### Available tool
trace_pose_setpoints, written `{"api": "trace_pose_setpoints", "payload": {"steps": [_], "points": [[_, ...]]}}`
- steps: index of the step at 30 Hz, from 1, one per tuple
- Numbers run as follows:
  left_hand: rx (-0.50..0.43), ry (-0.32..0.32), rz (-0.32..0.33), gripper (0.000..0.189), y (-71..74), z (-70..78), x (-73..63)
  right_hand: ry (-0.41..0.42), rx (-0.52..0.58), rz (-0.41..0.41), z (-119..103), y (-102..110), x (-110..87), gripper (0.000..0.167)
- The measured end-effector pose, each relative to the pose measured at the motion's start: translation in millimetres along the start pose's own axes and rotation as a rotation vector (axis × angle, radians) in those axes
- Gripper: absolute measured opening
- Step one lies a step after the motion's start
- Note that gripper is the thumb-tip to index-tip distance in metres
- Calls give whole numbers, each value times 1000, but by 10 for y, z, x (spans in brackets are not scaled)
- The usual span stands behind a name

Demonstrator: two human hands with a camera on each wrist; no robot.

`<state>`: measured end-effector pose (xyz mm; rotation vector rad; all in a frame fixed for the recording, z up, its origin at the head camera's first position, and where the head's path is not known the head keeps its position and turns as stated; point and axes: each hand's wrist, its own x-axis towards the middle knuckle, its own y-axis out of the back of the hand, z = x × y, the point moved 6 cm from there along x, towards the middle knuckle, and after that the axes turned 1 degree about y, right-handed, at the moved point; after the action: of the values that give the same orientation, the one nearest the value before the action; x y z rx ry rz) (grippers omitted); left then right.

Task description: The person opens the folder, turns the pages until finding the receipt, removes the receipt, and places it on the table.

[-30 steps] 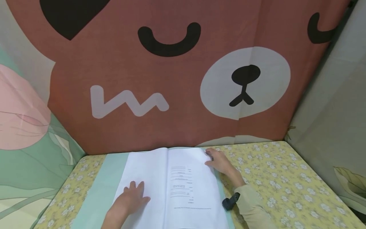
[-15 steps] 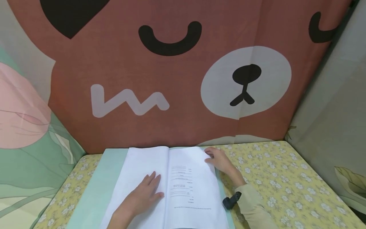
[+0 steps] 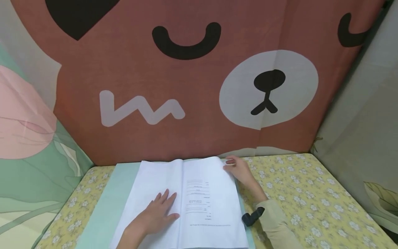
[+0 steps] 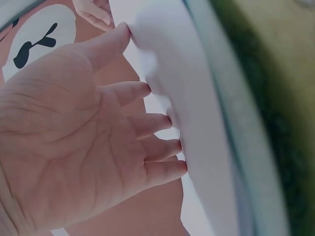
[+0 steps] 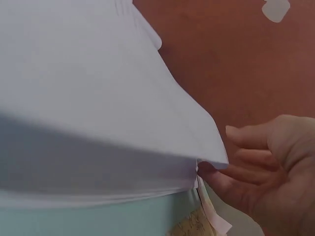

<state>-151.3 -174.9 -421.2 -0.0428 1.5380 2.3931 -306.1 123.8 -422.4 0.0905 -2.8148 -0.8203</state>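
An open booklet of white paper [image 3: 214, 193], with lines of print on its right page, lies on a pale green folder [image 3: 109, 193]. My left hand [image 3: 155, 214] rests on the left page beside the fold, fingers spread; in the left wrist view its fingertips [image 4: 170, 121] touch the paper. At the far right corner, my right hand [image 3: 242, 171] pinches the raised edge of a page. The right wrist view shows that page [image 5: 123, 98] lifted and bowed, with its corner between the digits of the right hand [image 5: 266, 167] and a shaded gap beneath.
A yellow flowered cloth [image 3: 298, 193] covers the table around the folder. Behind stands a reddish-brown hanging [image 3: 199, 103] with a bear print, close to the far edge. A black device [image 3: 252, 217] sits at my right wrist.
My left hand has moved right and forward across the left page, towards the fold. My right hand has risen slightly, and the page corner is lifted higher.
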Motion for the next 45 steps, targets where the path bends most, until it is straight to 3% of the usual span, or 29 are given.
{"api": "trace_pose_setpoints", "payload": {"steps": [7, 10, 19, 26, 37, 45], "points": [[-56, -9, -12, 76, 15, -27, 19, -227, 303, 94, 64, 135, 30, 43], [-67, -9, -14, 77, 17, -30, 30, -280, 346, 82, 33, 183, 71, 46], [-75, -6, -20, 77, -4, -41, 36, -258, 331, -13, -60, 213, 195, 48], [-87, -8, -13, 76, -6, -51, 31, -248, 304, -23, -131, 152, 257, 38], [-85, -16, 0, 75, 7, -74, 9, -333, 557, -73, -302, 119, 312, 36], [-90, -11, -4, 75, 18, -68, 9, -328, 714, -136, -423, 97, 360, 35]]}}
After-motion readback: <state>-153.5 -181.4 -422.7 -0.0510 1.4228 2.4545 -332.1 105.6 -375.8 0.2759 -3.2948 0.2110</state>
